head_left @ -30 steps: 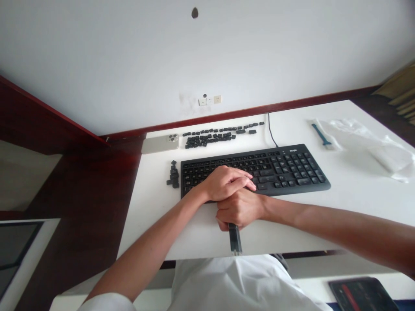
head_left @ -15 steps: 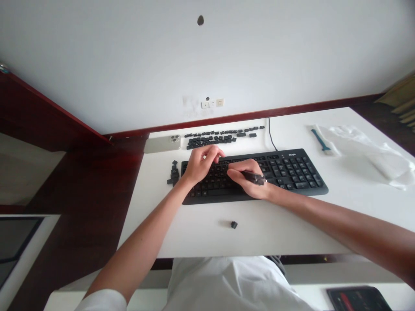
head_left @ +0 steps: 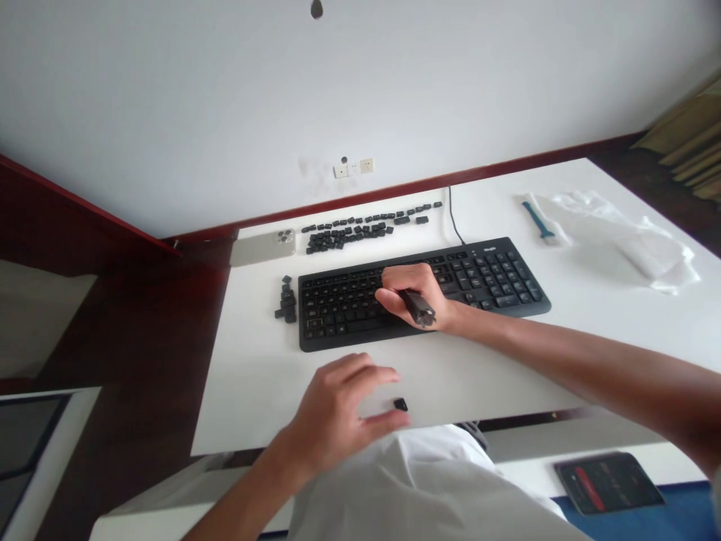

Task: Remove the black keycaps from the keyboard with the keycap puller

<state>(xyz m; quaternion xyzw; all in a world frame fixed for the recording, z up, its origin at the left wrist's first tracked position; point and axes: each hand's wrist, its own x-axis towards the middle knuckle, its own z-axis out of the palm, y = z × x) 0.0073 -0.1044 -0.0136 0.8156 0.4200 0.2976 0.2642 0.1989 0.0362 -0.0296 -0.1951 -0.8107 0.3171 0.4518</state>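
My left hand point(head_left: 343, 406) is open near the table's front edge, thumb and forefinger apart on either side of a loose black keycap point(head_left: 400, 404). The thumb lies just below the keycap; whether it touches cannot be told. Closed around a dark, thick-handled tool point(head_left: 418, 306), my right hand point(head_left: 420, 289) rests over the middle of the black keyboard point(head_left: 360, 330). The tool's working end is hidden by the hand. Keys on the keyboard's left part and number pad show; those under the right hand are covered.
Rows of black keycaps point(head_left: 349, 233) lie behind the keyboard, and a small pile point(head_left: 287, 300) sits at its left. A phone point(head_left: 262, 248) is at the back left. A blue-handled brush point(head_left: 538, 219) lies by a clear plastic bag point(head_left: 631, 233) at right. A cable point(head_left: 454, 214) runs backward.
My left hand has moved from the keyboard down toward the loose keycap and opened. My right hand stays on the keyboard with the tool tilted differently. The view has shifted somewhat.
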